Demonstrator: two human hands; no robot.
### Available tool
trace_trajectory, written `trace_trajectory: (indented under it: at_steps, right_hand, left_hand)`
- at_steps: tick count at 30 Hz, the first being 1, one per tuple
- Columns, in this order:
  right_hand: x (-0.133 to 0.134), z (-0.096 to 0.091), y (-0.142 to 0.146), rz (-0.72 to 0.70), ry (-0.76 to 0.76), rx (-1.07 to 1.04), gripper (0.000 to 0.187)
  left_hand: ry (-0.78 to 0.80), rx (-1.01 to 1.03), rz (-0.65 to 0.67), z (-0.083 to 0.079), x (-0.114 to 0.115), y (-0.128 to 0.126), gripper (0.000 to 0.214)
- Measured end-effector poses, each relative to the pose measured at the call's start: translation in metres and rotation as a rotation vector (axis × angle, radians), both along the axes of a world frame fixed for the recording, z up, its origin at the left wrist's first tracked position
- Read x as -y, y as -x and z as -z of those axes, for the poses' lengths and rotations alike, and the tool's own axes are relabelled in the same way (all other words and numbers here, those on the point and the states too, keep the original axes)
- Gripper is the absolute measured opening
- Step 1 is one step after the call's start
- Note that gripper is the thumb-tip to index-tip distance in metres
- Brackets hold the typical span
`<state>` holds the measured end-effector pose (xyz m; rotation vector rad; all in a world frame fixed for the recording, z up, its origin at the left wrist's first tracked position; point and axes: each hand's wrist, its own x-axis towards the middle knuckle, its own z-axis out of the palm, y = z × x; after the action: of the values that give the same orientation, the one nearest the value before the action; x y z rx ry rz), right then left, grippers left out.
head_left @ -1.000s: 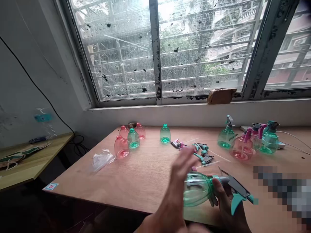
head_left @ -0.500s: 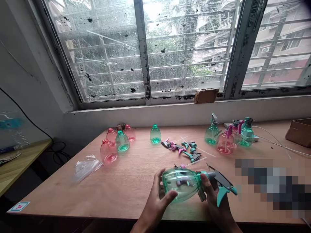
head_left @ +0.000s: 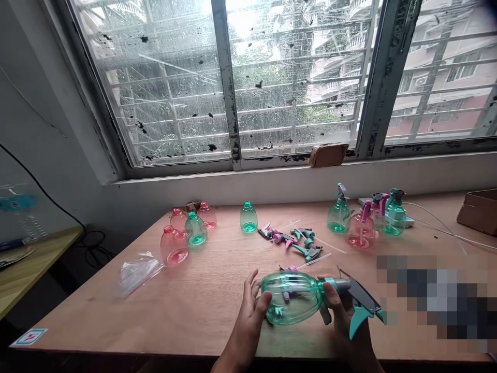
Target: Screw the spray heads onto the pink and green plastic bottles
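Note:
A clear green spray bottle point(head_left: 293, 300) lies sideways between my hands, above the table's front edge. Its grey and teal trigger head point(head_left: 359, 298) sits at the neck and points right. My left hand point(head_left: 252, 313) grips the bottle's base end, thumb on the near side. Around the neck and collar, my right hand point(head_left: 339, 305) has its fingers closed, partly hidden behind the trigger. Just beyond the bottle lie loose trigger heads point(head_left: 306, 251) in teal, grey and pink, with thin clear tubes. One pink head is partly seen through the bottle.
Headless pink bottles point(head_left: 174, 246) and green bottles point(head_left: 195, 229) stand at the left, near a plastic bag point(head_left: 140, 272). Another green bottle point(head_left: 248, 217) stands at the back. Several bottles with heads, including a pink one point(head_left: 360, 230), stand back right. A brown box point(head_left: 479, 212) is far right.
My left hand's thumb has shifted left toward the bottle's base. The bottle and trigger head have moved slightly right and down, with my right hand still at the neck.

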<state>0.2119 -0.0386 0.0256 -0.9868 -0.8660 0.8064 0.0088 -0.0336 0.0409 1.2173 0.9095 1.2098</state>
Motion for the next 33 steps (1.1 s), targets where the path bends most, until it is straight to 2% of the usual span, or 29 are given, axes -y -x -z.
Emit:
trace_trajectory:
  at_steps: [4, 7, 9, 12, 14, 18, 21, 23, 26, 27, 30, 33]
  right_hand:
    - [0.0, -0.007, 0.001, -0.011, 0.053, -0.076, 0.049]
    - [-0.001, -0.009, 0.002, -0.033, 0.09, -0.172, 0.056]
    - [0.0, -0.01, 0.002, -0.044, 0.084, -0.187, 0.058]
    - [0.002, -0.009, 0.002, -0.032, 0.064, -0.149, 0.056]
    - [0.004, -0.009, 0.001, -0.029, 0.063, -0.102, 0.054]
    - [0.007, -0.009, 0.001, 0.02, 0.07, 0.003, 0.054]
    - [0.008, -0.011, 0.001, 0.042, 0.086, 0.032, 0.052]
    - [0.008, -0.012, 0.002, 0.039, 0.089, 0.019, 0.051]
    - [0.007, -0.013, 0.002, 0.063, 0.072, -0.01, 0.051]
    - [0.007, -0.012, 0.002, 0.075, 0.064, -0.017, 0.052]
    - [0.005, -0.01, -0.001, 0.096, 0.06, -0.012, 0.055]
    - [0.004, -0.008, -0.003, 0.102, 0.086, 0.001, 0.056]
  left_hand:
    - [-0.125, 0.042, 0.036, 0.007, 0.005, 0.0, 0.09]
    - [-0.289, -0.05, 0.107, 0.006, 0.01, 0.002, 0.1]
    - [-0.341, -0.145, 0.149, 0.003, 0.013, 0.004, 0.098]
    - [-0.273, -0.153, 0.231, -0.002, 0.014, 0.006, 0.104]
    - [-0.188, -0.103, 0.223, -0.002, 0.011, 0.006, 0.106]
    - [-0.064, -0.147, 0.083, 0.0, 0.004, 0.003, 0.091]
    - [-0.071, -0.254, 0.157, -0.002, 0.004, 0.001, 0.08]
    - [-0.111, -0.284, 0.196, -0.004, 0.006, 0.001, 0.088]
    - [-0.122, -0.26, 0.203, -0.008, 0.011, 0.001, 0.11]
    - [-0.108, -0.261, 0.2, -0.01, 0.012, 0.001, 0.111]
    - [-0.088, -0.311, 0.202, -0.017, 0.013, 0.001, 0.085]
    - [-0.166, -0.339, 0.197, -0.02, 0.012, 0.0, 0.065]
